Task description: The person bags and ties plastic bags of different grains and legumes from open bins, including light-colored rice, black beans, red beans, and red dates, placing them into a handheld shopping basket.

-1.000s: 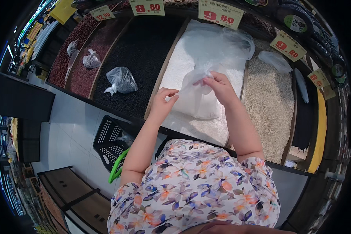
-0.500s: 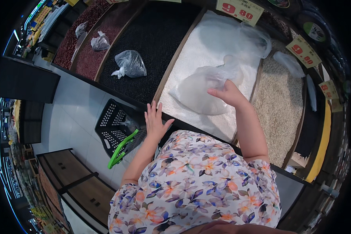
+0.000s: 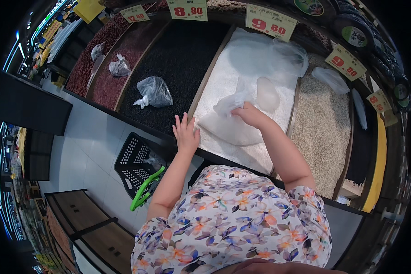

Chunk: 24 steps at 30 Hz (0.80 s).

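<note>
My right hand (image 3: 247,114) is closed around the gathered top of a clear plastic bag (image 3: 233,130). The bag's full lower part rests on white grains (image 3: 265,153) in an open bin; its contents look white. Beside it lies a rounded, translucent whitish object (image 3: 267,95), perhaps a scoop. My left hand (image 3: 186,133) has its fingers spread and holds nothing. It is over the front corner of the bin of black beans or grains (image 3: 187,50), close to the wooden divider (image 3: 210,68); whether it touches the edge I cannot tell.
A knotted clear bag (image 3: 154,92) lies on the black grains, and another (image 3: 120,66) on the reddish beans. Loose plastic (image 3: 292,57) lies at the back of the white bin. Pale grains (image 3: 322,132) fill the bin to the right. A black basket (image 3: 134,160) with a green handle stands lower left.
My right hand has moved left and closed on the bag's top, which is now bunched together. My left hand has shifted slightly right. The whole view has shifted a little.
</note>
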Each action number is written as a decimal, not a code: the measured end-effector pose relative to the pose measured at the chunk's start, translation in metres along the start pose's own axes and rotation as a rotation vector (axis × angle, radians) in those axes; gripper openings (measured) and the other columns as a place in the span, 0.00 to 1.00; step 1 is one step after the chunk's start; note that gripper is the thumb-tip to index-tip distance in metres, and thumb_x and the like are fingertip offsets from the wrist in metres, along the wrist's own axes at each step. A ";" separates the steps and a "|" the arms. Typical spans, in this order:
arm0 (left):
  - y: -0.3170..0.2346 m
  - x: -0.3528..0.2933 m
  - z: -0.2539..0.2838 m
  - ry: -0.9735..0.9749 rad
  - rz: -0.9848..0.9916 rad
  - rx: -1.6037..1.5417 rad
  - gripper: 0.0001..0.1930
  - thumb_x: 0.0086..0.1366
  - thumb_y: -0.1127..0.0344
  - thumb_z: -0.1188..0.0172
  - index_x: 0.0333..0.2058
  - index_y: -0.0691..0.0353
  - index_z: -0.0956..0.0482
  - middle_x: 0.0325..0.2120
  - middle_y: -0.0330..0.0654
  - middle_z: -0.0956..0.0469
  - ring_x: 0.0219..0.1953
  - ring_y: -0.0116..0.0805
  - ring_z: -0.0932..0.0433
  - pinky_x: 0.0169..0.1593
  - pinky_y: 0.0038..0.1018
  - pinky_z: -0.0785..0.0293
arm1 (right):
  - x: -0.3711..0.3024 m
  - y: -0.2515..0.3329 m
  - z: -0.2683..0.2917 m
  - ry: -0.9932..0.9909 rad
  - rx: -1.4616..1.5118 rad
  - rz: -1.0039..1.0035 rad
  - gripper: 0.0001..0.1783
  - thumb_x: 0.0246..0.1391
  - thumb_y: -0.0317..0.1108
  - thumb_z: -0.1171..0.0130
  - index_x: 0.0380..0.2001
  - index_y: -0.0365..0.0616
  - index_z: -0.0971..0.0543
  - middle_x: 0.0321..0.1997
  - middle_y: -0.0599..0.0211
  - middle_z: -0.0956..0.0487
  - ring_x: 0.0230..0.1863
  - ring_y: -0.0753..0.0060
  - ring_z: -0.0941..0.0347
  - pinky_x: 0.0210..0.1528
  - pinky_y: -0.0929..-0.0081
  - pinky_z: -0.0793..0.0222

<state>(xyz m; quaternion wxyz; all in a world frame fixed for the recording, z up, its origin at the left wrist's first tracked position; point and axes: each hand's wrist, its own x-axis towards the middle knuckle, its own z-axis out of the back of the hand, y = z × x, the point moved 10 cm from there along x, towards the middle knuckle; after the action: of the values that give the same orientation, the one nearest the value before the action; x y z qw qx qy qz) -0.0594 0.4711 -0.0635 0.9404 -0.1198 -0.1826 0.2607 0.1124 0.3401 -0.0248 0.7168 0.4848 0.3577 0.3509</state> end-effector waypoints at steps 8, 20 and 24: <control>-0.017 0.025 0.008 -0.002 -0.051 -0.108 0.25 0.50 0.62 0.38 0.48 0.59 0.30 0.55 0.49 0.39 0.61 0.53 0.47 0.58 0.51 0.48 | -0.021 0.044 0.034 -0.079 0.673 0.044 0.18 0.52 0.34 0.54 0.44 0.36 0.29 0.43 0.58 0.26 0.43 0.65 0.29 0.41 0.69 0.32; -0.042 0.052 0.031 0.118 0.209 -1.212 0.09 0.61 0.69 0.46 0.36 0.70 0.23 0.30 0.36 0.23 0.32 0.20 0.29 0.39 0.17 0.34 | -0.052 0.129 0.066 -0.071 0.876 0.299 0.21 0.54 0.31 0.62 0.51 0.35 0.36 0.51 0.48 0.30 0.51 0.58 0.31 0.38 0.67 0.25; -0.051 0.073 0.082 0.017 0.186 -1.337 0.09 0.62 0.70 0.47 0.36 0.70 0.23 0.30 0.36 0.22 0.31 0.19 0.28 0.37 0.15 0.34 | -0.057 0.149 0.092 -0.090 0.865 0.447 0.22 0.53 0.30 0.64 0.52 0.34 0.37 0.52 0.46 0.31 0.52 0.57 0.31 0.39 0.68 0.25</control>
<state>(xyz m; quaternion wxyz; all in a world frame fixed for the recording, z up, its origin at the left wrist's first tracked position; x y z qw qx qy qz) -0.0112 0.4783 0.0474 0.6391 -0.6932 -0.2862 0.1704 0.1395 0.2931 0.1512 0.3713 0.8179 0.3266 0.2942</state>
